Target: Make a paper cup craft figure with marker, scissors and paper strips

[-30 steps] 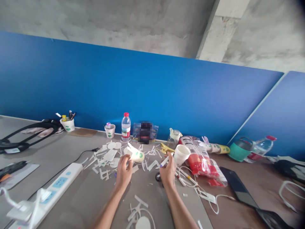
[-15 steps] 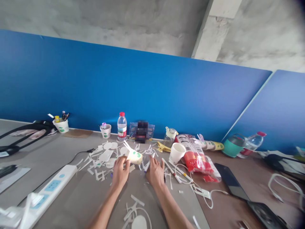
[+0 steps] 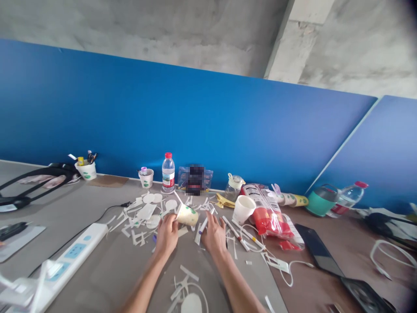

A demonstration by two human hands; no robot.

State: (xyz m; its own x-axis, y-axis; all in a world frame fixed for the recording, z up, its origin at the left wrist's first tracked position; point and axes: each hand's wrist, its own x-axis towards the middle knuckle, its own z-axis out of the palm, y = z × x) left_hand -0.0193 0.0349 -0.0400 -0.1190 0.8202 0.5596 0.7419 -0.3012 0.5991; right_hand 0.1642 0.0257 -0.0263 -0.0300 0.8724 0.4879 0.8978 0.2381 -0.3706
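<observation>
My left hand [image 3: 167, 234] grips a pale paper cup [image 3: 189, 216] with green leaf prints. The cup lies tilted on its side, and a thin white strip sticks up from its left end. In my right hand [image 3: 215, 232] is a white marker [image 3: 203, 225] with a purplish end, slanting between thumb and fingers. A small gap separates the marker from the cup. White paper scraps [image 3: 146, 212] are strewn around and behind the left hand. A small purple piece [image 3: 154, 238] shows beside the left wrist.
Behind stand a water bottle [image 3: 168, 174], a cup with pens [image 3: 146, 178] and a glass jar [image 3: 233, 187]. To the right are a white cup [image 3: 244, 209], markers [image 3: 236, 234], a red snack bag [image 3: 267, 217] and a phone [image 3: 317, 250]. A power strip [image 3: 70, 256] lies left.
The cup has turned in my left hand, its strips now less visible, and it sits slightly farther right. My right hand stays nearly in place with the marker.
</observation>
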